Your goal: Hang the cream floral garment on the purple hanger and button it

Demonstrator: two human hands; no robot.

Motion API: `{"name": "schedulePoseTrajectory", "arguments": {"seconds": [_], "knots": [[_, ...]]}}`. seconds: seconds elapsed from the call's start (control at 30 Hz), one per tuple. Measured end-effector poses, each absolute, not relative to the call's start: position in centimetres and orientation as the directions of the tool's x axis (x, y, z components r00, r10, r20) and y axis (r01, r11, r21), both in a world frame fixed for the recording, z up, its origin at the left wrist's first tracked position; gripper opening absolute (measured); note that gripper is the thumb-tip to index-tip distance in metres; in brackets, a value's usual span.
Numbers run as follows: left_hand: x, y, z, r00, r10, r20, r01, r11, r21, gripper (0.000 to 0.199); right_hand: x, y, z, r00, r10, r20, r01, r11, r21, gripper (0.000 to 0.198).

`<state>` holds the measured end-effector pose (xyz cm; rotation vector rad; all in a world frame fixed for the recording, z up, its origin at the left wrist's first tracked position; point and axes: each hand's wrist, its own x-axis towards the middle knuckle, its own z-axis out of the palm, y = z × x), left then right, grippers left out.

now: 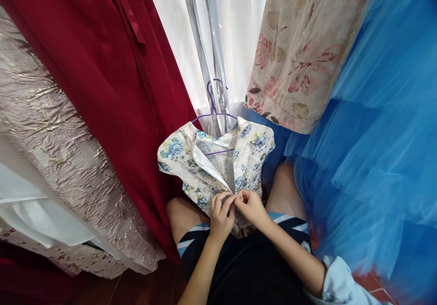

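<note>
Red cloth (112, 91): hangs by the left leg (184, 211).
Top (205, 177): between both legs, likely for easy reach.
Hanger (213, 109): inside the top, holding its shoulders wide.
Hands (221, 211) (251, 207): both pinch the top's front edges, maybe so they meet.

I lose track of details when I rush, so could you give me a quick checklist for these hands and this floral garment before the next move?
1. Left hand on the floral garment: ok, fingertips at the opening's lower point.
2. Right hand there too: ok, thumb and finger pinched beside the left.
3. Any fastener between the fingertips: cannot tell, too small and hidden.
4. Opening's edges lying flat: not ok, one is turned back, showing white lining.
5. Purple hanger inside the shoulders: ok.
6. Hands clear of the blue tulle: ok, both apart from it.
</note>
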<state>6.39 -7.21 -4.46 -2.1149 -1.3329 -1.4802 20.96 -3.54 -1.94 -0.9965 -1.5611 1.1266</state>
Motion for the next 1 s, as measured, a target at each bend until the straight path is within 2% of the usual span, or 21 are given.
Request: {"name": "schedulePoseTrajectory", "arguments": {"seconds": [0.17,0.3,0.4,0.47,0.5,0.57,0.67,0.8,1.0], "knots": [[6.5,-5.7,-2.6,0.155,0.555,0.817,0.665,-0.671,0.329,0.033,21.7,-4.3,-1.5,-0.227,0.94,0.253,0.031,0.267,-0.963,0.022],[5.8,-5.6,-2.3,0.182,0.549,0.816,0.648,-0.691,0.32,0.031,22.4,-4.4,-1.5,-0.255,0.913,0.32,0.008,0.333,-0.943,0.009],[5.9,-5.8,-2.3,0.182,0.545,0.819,0.658,-0.686,0.31,0.029,22.5,-4.4,-1.8,-0.233,0.871,0.432,0.125,0.467,-0.875,0.016],[6.2,-5.9,-2.1,0.189,0.546,0.816,0.669,-0.68,0.3,0.028,22.2,-4.4,-2.1,-0.219,0.854,0.472,0.217,0.514,-0.83,0.007],[6.3,-5.9,-1.8,0.196,0.55,0.812,0.676,-0.675,0.294,0.028,22.0,-4.4,-2.2,-0.212,0.856,0.472,0.24,0.514,-0.823,0.002],[6.4,-5.7,-0.7,0.205,0.569,0.796,0.703,-0.652,0.285,0.024,21.7,-4.2,-2.6,-0.195,0.865,0.463,0.252,0.5,-0.829,0.01],[6.1,-4.4,2.5,0.128,0.581,0.804,0.746,-0.591,0.308,0.017,21.7,-3.9,-2.9,-0.181,0.874,0.451,0.262,0.485,-0.834,0.01],[5.5,-1.5,8.8,-0.023,0.47,0.882,0.759,-0.566,0.321,0.012,22.0,-3.8,-3.2,-0.17,0.878,0.448,0.27,0.478,-0.836,0.01],[5.9,2.8,17.2,-0.005,0.291,0.957,0.808,-0.562,0.175,0.011,22.3,-3.6,-2.5,-0.151,0.88,0.45,0.259,0.475,-0.841,0.012]]}}
